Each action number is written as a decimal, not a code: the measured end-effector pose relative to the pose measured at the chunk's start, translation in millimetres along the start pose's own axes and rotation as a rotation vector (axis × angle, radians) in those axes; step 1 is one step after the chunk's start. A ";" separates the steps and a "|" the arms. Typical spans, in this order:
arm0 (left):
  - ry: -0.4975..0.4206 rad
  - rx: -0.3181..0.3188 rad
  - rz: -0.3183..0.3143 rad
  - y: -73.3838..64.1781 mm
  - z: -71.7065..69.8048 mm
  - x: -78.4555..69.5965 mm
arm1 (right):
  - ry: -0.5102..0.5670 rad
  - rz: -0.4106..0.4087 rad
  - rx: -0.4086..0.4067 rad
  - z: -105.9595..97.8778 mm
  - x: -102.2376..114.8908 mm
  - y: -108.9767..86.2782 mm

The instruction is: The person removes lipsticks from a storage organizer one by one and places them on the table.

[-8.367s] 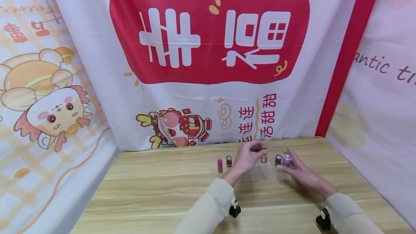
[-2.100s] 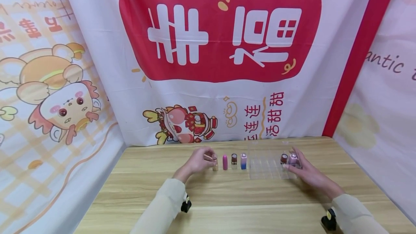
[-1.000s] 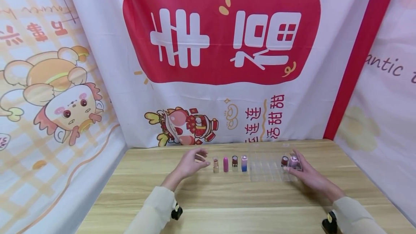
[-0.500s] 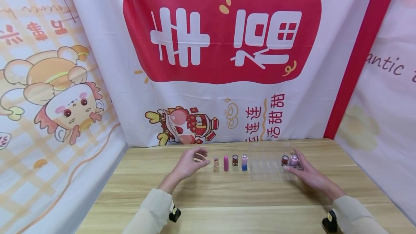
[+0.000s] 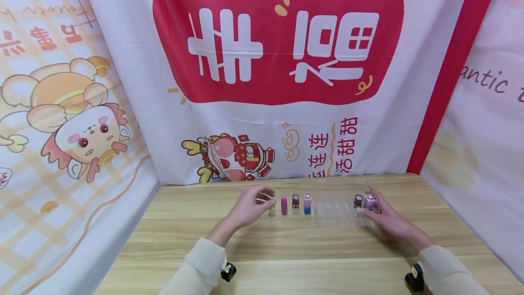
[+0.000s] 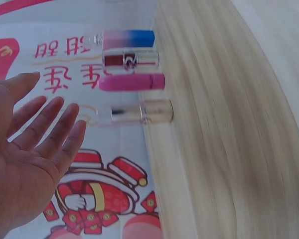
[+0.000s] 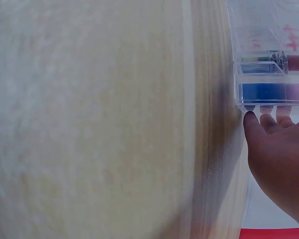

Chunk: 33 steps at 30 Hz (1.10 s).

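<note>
My left hand [image 5: 250, 206] is open beside the gold, clear-capped lipstick [image 5: 272, 211], overlapping it in the head view. In the left wrist view, its spread fingers are apart from that lipstick [image 6: 157, 112]. To its right, a pink tube [image 5: 284, 205], a dark red lipstick [image 5: 295, 201] and a pink-and-blue lipstick [image 5: 307, 204] stand upright in a row. My right hand [image 5: 386, 217] grips the right end of a clear compartment organizer [image 5: 333, 217], thumb in front and fingers behind. Its right compartments hold another dark red lipstick [image 5: 358, 201] and another pink-and-blue one [image 7: 263, 91].
The wooden table [image 5: 278, 251] runs up to a white cloth backdrop [image 5: 135, 58] with a red panel. Printed cloths hang at the left [image 5: 24, 81] and right [image 5: 491, 126].
The gold lipstick has gone from the organizer to the row's left end, where my left hand let go of it and drew left. That hand has since come back right. My right hand stays put.
</note>
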<state>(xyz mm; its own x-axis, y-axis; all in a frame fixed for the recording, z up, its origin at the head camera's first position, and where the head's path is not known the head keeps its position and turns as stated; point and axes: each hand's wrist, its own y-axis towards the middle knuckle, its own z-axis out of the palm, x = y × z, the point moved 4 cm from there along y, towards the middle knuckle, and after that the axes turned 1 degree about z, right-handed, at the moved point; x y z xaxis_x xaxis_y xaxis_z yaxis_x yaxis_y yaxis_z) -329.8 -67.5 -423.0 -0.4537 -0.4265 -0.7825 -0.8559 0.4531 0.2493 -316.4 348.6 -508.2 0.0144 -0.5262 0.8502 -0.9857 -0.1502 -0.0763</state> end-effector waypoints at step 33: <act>-0.022 0.094 0.103 33.7 66.8 -41.9 | 0.074 0.016 0.026 0.8 3.5 -2.2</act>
<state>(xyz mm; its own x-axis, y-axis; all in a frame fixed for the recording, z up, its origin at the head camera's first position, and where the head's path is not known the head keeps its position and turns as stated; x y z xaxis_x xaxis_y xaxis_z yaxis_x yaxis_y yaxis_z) -323.2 17.9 -419.9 -0.5313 -0.3576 -0.7680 -0.7777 0.5654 0.2747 -314.0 346.4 -505.5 -0.0144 -0.4651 0.8851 -0.9810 -0.1647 -0.1025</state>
